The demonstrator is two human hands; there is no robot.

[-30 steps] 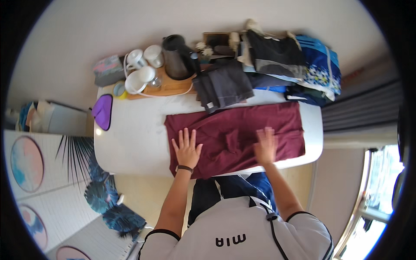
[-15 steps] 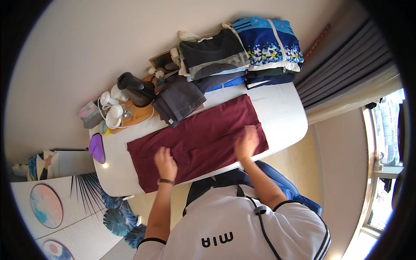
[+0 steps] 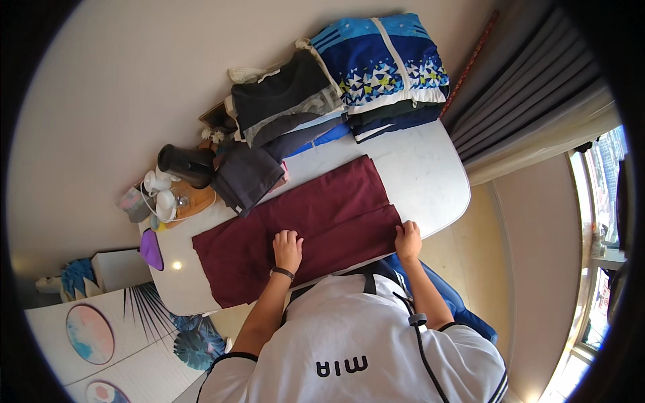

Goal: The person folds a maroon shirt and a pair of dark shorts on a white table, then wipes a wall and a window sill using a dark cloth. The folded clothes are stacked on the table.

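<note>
A maroon garment (image 3: 322, 208) lies flattened across the white table (image 3: 437, 161) in front of me, a long crease running along its near half. My left hand (image 3: 287, 251) rests on the garment near its middle, fingers slightly bent down against the cloth. At the garment's right edge, my right hand (image 3: 408, 242) has its fingers closed on the near corner. Touching the far edge of the maroon cloth is a folded dark grey garment (image 3: 246, 176).
Stacked clothes stand along the back: a dark shirt (image 3: 285, 94) and a blue patterned jacket (image 3: 383, 64) on top. A dark kettle (image 3: 185, 166), white cups (image 3: 157, 180) and a purple pouch (image 3: 150, 249) occupy the left end. A grey curtain (image 3: 531, 87) hangs at the right.
My right hand has moved right and nearer to me, onto the garment's right corner. My left hand has shifted toward the middle. The garment's near right part now lies smoother. The view has shifted.
</note>
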